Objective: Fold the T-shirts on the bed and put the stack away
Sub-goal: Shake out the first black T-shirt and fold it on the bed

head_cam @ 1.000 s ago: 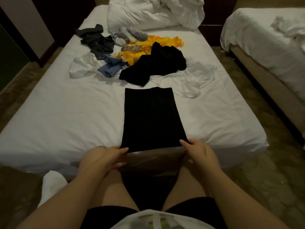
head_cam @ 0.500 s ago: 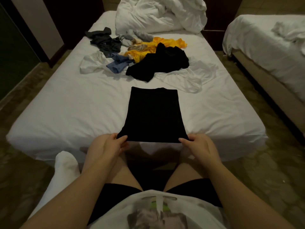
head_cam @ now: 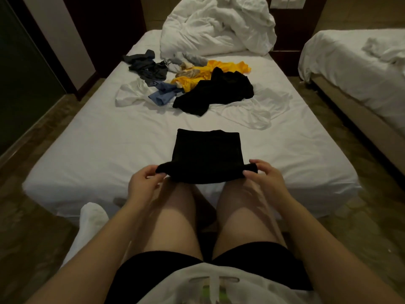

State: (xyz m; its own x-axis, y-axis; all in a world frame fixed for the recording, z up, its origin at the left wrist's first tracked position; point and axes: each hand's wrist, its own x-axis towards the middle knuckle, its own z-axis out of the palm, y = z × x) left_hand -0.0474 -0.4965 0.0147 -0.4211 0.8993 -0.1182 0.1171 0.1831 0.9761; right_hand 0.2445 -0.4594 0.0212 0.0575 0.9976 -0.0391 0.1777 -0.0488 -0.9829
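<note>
While clothes heap on the bed, left hand and right hand pinch corners of the black T-shirt.

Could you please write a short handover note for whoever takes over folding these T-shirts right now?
Left hand pinches the near left corner of the black T-shirt. Right hand pinches its near right corner.
The hem is raised at the foot of the bed; the far end lies flat on the sheet.
Done: this shirt is already folded into a narrow rectangle.
Left: probably fold the hem forward, then fold the unfolded pile further up the bed, stack and put away. No finished stack is in view.
</note>
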